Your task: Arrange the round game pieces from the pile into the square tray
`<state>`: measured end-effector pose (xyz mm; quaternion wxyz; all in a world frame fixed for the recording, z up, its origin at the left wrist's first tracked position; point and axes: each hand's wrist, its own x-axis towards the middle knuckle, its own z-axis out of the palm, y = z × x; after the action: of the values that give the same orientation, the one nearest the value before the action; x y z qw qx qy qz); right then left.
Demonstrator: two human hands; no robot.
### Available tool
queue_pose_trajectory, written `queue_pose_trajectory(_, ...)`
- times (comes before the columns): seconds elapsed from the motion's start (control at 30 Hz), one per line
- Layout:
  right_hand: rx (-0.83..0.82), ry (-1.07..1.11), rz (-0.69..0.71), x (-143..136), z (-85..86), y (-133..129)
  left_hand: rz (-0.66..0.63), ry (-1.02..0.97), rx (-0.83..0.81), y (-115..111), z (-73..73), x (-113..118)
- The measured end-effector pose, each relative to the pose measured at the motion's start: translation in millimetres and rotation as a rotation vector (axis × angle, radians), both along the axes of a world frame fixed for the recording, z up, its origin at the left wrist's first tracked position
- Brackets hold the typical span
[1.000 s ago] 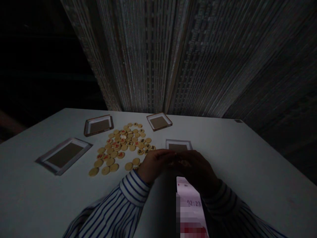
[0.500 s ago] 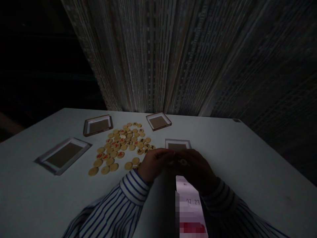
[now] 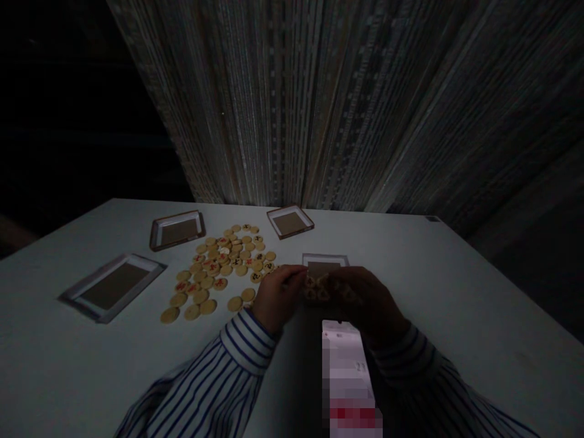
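My left hand [image 3: 280,296] is closed, its thumb and fingertips together at the left side of a small group of Chinese chess pieces [image 3: 316,288]. What those fingertips hold is hidden. Curled over the right part of the same group is my right hand [image 3: 370,304], dark in shadow, its fingers closed around the pieces. Beyond both hands lies a shallow rectangular tray [image 3: 325,258] with a brown bottom. To the left spreads a loose heap of round wooden Chinese chess pieces [image 3: 212,266], some with red or black characters up and some blank side up.
More shallow trays lie around the heap: one at left [image 3: 152,266], one at back left [image 3: 201,225] and one at the back [image 3: 291,234]. A lit phone [image 3: 349,356] lies below my hands on the white table [image 3: 438,292]. A curtain [image 3: 292,109] hangs behind the table.
My hands have drawn slightly apart, exposing more of the pieces between them. The view has shifted a little, and the heap and trays stay put.
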<state>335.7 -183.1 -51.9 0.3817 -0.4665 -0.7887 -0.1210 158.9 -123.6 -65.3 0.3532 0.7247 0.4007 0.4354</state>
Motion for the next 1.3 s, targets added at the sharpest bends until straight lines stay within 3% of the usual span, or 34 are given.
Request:
queue_pose_trajectory(0.13,-0.046,0.031,-0.068,16.0,3.2,2.5,-0.015,0.122,0.19,3.0,-4.4,-1.7)
queue_pose_trajectory(0.27,-0.103,0.042,-0.125,28.1,5.6,3.9,-0.027,0.185,0.248,5.1,-8.4,-1.9)
queue_pose_trajectory(0.63,-0.32,-0.088,-0.111,38.7,16.3,10.1,-0.029,0.228,0.247,8.1,-14.5,-3.2)
queue_pose_trajectory(0.8,-0.387,-0.168,-0.178,38.8,17.9,11.2,-0.033,0.236,0.237,9.0,-13.7,-2.2)
queue_pose_trajectory(1.03,-0.46,-0.369,-0.182,38.9,28.4,14.5,-0.034,0.222,0.238,8.8,-15.0,-2.0)
queue_pose_trajectory(1.3,-0.49,-0.437,-0.15,37.3,36.6,19.4,-0.063,0.233,0.266,10.1,-18.3,-1.5)
